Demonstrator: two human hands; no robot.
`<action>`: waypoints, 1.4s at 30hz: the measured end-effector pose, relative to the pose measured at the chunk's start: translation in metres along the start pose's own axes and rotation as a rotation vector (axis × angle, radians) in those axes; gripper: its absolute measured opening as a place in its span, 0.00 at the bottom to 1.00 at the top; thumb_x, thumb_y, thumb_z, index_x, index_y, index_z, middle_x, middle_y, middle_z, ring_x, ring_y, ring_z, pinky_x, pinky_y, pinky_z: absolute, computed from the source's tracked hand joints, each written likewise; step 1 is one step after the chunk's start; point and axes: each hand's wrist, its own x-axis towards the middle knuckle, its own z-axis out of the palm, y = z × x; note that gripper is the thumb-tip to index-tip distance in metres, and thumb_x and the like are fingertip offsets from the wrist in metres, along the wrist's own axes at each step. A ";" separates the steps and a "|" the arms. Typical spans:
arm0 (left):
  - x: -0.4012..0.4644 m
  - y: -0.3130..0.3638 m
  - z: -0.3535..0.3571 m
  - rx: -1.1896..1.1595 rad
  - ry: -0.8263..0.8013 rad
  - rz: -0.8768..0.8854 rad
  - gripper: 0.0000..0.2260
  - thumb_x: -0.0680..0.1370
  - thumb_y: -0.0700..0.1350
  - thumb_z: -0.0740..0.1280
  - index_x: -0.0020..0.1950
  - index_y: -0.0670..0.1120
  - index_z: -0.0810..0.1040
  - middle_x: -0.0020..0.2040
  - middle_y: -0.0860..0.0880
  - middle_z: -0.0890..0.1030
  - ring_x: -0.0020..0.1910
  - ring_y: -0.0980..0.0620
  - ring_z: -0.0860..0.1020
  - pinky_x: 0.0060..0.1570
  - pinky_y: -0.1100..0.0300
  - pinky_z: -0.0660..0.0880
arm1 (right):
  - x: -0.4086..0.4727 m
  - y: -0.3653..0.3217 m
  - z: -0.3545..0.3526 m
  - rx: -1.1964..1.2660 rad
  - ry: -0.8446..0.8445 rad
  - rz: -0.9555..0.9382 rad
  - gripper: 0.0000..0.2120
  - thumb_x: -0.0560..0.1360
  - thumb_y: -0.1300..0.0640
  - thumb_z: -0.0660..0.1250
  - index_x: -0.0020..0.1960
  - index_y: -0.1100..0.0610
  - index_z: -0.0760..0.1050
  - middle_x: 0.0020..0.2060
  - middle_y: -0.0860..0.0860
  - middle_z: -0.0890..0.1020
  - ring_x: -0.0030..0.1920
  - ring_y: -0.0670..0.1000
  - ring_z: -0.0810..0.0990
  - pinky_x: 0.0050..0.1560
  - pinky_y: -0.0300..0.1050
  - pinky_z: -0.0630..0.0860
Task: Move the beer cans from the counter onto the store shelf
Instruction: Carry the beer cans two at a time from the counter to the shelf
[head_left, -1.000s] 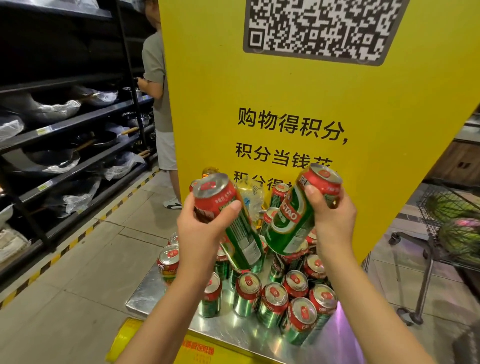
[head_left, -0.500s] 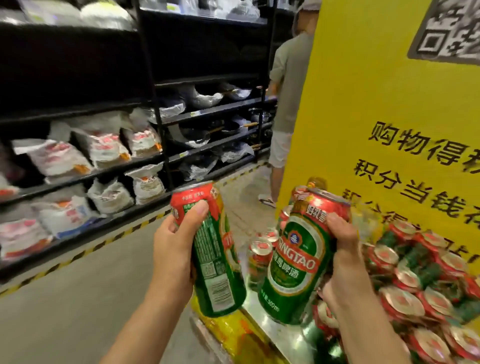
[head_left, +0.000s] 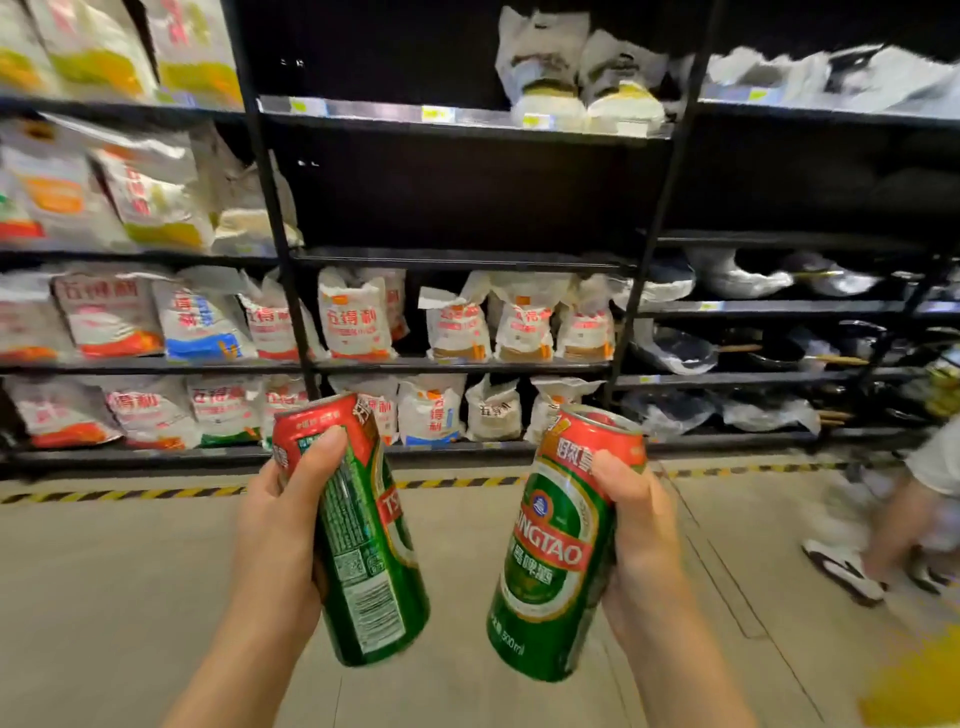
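Left hand (head_left: 283, 525) wrapped round a green can (head_left: 358, 530), small print outward; right hand (head_left: 639, 535) gripped another can (head_left: 558, 545). Read "INGTAO" and "500 ml".

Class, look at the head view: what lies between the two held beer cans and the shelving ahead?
Only bare floor with a striped hazard line, seen in the head view.

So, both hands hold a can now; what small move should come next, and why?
Probably carry both cans forward across the aisle to the bare middle shelf. The left hand grips one can, the right hand the other can, and the shelves below are full of bags.
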 end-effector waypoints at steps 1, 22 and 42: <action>0.019 0.003 -0.011 0.006 0.022 0.021 0.30 0.53 0.61 0.77 0.48 0.45 0.78 0.35 0.47 0.83 0.31 0.48 0.82 0.28 0.56 0.78 | 0.018 0.008 0.016 -0.012 -0.020 0.009 0.36 0.52 0.41 0.74 0.56 0.58 0.77 0.44 0.58 0.84 0.42 0.56 0.85 0.37 0.45 0.80; 0.422 0.000 -0.015 0.101 0.022 0.045 0.20 0.63 0.55 0.69 0.50 0.45 0.78 0.43 0.43 0.84 0.40 0.45 0.84 0.35 0.56 0.78 | 0.410 0.107 0.184 -0.005 -0.102 0.014 0.33 0.56 0.40 0.71 0.57 0.56 0.77 0.47 0.56 0.85 0.47 0.55 0.85 0.42 0.44 0.82; 0.799 -0.020 -0.025 0.141 0.238 0.095 0.20 0.63 0.55 0.70 0.49 0.45 0.78 0.43 0.43 0.84 0.43 0.43 0.83 0.44 0.48 0.78 | 0.783 0.199 0.315 -0.057 -0.247 0.028 0.31 0.57 0.40 0.71 0.55 0.55 0.77 0.44 0.53 0.85 0.45 0.51 0.85 0.38 0.38 0.79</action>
